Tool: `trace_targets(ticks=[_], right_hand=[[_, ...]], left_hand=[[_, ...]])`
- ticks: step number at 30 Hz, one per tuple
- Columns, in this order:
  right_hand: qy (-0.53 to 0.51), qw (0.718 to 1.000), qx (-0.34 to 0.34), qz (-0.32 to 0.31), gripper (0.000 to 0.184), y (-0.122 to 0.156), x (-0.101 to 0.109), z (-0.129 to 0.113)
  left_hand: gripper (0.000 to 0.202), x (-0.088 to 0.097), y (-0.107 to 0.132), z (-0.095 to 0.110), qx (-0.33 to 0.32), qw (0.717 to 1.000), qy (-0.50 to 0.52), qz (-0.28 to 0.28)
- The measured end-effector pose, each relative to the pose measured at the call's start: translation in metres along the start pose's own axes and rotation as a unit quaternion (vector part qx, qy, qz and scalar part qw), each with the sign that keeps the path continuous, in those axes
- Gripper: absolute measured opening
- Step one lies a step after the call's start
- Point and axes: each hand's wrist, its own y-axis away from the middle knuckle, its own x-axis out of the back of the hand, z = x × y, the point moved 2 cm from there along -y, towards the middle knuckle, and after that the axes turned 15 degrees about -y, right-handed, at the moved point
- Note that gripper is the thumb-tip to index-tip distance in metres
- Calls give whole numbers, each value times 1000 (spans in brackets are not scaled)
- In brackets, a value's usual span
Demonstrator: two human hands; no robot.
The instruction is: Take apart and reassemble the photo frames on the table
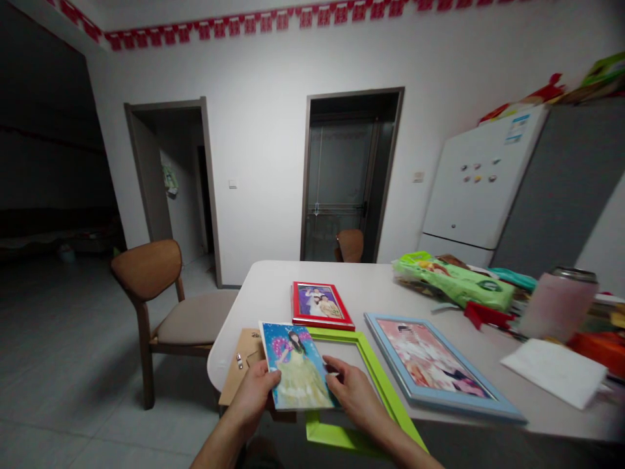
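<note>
A photo print of a figure in a pale yellow dress on blue is held up over the table's near edge. My left hand grips its left edge, thumb on the front. My right hand closes on its right edge, fingertips partly hidden. Beneath the photo and my right forearm lies a lime green picture frame, with no picture showing in its opening. A brown backing board with metal fittings lies to the left, partly covered by the photo.
On the white table, a red picture frame lies beyond the photo and a light blue frame to the right. Farther right are a green bag, white tissue and a pinkish jar. A chair stands left.
</note>
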Motion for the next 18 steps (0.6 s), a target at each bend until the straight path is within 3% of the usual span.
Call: trace_targets(ticks=[4, 8, 10, 14, 18], right_hand=[[-108, 994, 14, 13, 44, 1, 10, -7], [-288, 952, -86, 61, 48, 2, 25, -2], [-364, 921, -139, 23, 45, 7, 24, 2], [-459, 862, -179, -121, 44, 19, 8, 0], [-569, 787, -169, -169, 40, 19, -1, -7]], left_hand=[[36, -9, 9, 11, -7, 995, 89, -35], [32, -16, 15, 25, -20, 988, 147, -42], [30, -25, 18, 30, -23, 981, 179, -66], [28, -57, 24, 30, -13, 964, 230, -131], [28, -93, 26, 21, -13, 953, 272, -132]])
